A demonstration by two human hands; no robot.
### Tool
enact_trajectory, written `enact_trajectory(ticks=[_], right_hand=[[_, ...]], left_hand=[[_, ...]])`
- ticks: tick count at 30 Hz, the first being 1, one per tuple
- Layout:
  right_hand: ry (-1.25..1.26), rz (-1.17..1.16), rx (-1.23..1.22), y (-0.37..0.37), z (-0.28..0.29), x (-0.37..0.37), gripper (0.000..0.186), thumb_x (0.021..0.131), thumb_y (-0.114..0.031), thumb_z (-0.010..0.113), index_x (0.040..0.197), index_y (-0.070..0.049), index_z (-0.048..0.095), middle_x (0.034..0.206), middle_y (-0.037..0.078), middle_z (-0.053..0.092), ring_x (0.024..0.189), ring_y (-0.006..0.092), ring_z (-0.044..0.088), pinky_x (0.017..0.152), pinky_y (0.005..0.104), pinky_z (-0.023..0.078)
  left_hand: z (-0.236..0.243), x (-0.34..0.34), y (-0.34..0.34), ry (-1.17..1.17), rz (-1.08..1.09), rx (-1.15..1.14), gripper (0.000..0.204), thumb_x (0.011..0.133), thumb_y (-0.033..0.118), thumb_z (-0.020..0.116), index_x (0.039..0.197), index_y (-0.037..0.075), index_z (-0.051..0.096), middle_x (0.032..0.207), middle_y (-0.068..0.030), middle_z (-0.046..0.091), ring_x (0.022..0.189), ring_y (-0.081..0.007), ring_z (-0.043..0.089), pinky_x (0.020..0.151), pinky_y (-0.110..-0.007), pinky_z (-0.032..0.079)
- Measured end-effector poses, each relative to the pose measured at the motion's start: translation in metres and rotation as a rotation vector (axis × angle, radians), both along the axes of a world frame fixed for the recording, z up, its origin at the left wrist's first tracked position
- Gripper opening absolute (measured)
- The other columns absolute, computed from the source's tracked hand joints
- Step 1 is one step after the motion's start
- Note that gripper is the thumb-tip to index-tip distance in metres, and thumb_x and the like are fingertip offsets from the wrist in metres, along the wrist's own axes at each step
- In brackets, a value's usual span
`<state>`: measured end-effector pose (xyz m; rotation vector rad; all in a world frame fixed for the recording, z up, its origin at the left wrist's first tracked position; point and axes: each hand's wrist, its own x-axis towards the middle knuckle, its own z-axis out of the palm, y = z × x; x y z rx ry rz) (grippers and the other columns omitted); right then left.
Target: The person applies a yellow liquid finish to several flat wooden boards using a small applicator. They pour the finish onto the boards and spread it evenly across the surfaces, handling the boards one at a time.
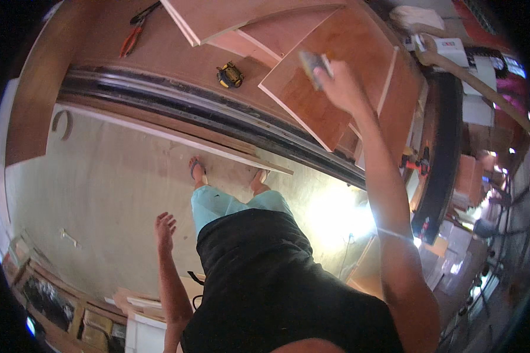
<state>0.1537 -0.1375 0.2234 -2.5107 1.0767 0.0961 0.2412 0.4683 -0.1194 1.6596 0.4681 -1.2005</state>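
Observation:
My right hand reaches forward over a reddish-brown wood panel. Its fingers are closed around a small flat greyish-yellow block, which motion blurs, so I cannot make out its exact kind. The block is over the panel's face; whether they touch, I cannot tell. My left hand hangs low at my left side, away from the boards, its fingers apart and holding nothing.
Other wood boards lean across the panel's far side. On the brown worktop are a black-and-yellow tape measure and red-handled pliers. A long dark rail runs along its near edge. A bright light glares at right.

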Motion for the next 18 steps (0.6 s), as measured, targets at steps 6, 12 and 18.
enact_trajectory(ticks=[6, 12, 18], right_hand=[[0.234, 0.152, -0.459, 0.027, -0.072, 0.024, 0.022, 0.097, -0.020, 0.059, 0.102, -0.003, 0.073, 0.093, 0.022, 0.072, 0.089, 0.0440, 0.070, 0.079, 0.0551, 0.055], [0.126, -0.187, -0.400, 0.050, -0.026, 0.016, 0.024, 0.096, -0.020, 0.059, 0.108, -0.004, 0.071, 0.098, 0.023, 0.071, 0.093, 0.0448, 0.068, 0.081, 0.0551, 0.054], [0.291, -0.207, -0.367, 0.000, -0.047, 0.035, 0.022, 0.091, -0.020, 0.061, 0.096, -0.003, 0.073, 0.095, 0.024, 0.072, 0.093, 0.0442, 0.069, 0.081, 0.0550, 0.054]], left_hand=[[-0.034, 0.113, 0.016, -0.048, 0.019, 0.006, 0.041, 0.100, 0.028, 0.057, 0.137, 0.011, 0.053, 0.131, -0.0097, 0.062, 0.117, -0.0273, 0.060, 0.098, -0.044, 0.045], [-0.057, 0.122, 0.046, 0.130, 0.103, 0.074, 0.041, 0.100, 0.027, 0.059, 0.137, 0.012, 0.054, 0.132, -0.0080, 0.062, 0.116, -0.0234, 0.058, 0.094, -0.043, 0.045], [-0.048, 0.165, -0.017, 0.174, 0.045, -0.095, 0.055, 0.101, 0.030, 0.060, 0.148, 0.007, 0.045, 0.146, -0.0114, 0.053, 0.130, -0.0270, 0.052, 0.108, -0.044, 0.040]])
